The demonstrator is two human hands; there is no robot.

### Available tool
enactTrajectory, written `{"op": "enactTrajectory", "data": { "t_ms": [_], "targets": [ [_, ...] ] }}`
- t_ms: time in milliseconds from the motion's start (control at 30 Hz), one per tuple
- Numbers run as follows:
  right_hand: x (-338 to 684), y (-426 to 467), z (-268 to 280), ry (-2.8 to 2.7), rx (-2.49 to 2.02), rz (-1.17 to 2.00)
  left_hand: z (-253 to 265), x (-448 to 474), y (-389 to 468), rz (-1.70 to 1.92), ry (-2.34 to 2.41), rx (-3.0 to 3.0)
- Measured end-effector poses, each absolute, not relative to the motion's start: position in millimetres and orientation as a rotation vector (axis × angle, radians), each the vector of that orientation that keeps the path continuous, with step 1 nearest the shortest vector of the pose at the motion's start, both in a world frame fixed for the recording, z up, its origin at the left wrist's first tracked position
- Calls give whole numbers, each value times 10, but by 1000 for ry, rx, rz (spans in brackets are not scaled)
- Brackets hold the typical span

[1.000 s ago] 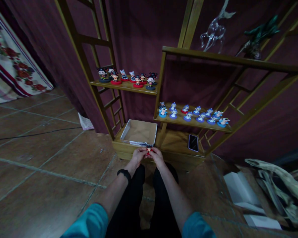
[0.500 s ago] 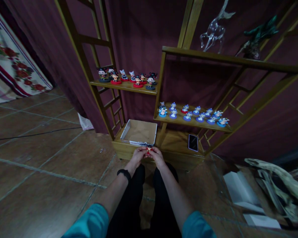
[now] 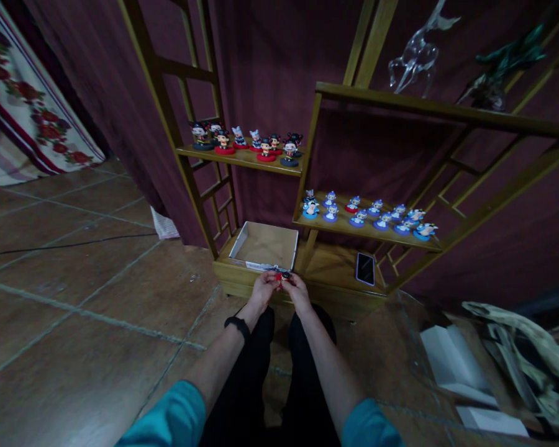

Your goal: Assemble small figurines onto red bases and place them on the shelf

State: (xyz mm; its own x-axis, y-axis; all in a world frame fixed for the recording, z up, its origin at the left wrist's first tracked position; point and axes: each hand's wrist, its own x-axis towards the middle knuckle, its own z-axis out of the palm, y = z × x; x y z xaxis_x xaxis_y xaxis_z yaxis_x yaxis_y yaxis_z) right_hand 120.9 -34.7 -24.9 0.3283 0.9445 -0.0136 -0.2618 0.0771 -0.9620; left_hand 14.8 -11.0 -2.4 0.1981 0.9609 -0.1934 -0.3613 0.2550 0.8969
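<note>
A small black-haired figurine with a red base is held between my two hands, just in front of the low shelf. My left hand pinches it at the red side, and my right hand grips it near the dark head. Fingers cover much of it. Directly behind my hands sits a shallow cardboard box with white outer sides; its brown inside shows no items. Dark-haired figurines on red and dark bases stand on the upper left shelf.
Several purple and blue figurines stand on the right shelf. A phone lies on the lower board. A glass deer and a green ornament occupy the top shelf. White boxes lie on the floor at right.
The figurine has turned from facing upright to lying sideways between my fingers, its head now toward the right. The view has shifted slightly; the shelf figurines stay put.
</note>
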Motion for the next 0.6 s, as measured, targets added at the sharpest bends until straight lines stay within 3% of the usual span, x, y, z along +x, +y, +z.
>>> {"op": "enactTrajectory", "data": {
  "t_ms": [600],
  "targets": [
    [1180,-326,-357,-966,-1224,869,-165,151,-18,1209,1025,859]
  ]
}}
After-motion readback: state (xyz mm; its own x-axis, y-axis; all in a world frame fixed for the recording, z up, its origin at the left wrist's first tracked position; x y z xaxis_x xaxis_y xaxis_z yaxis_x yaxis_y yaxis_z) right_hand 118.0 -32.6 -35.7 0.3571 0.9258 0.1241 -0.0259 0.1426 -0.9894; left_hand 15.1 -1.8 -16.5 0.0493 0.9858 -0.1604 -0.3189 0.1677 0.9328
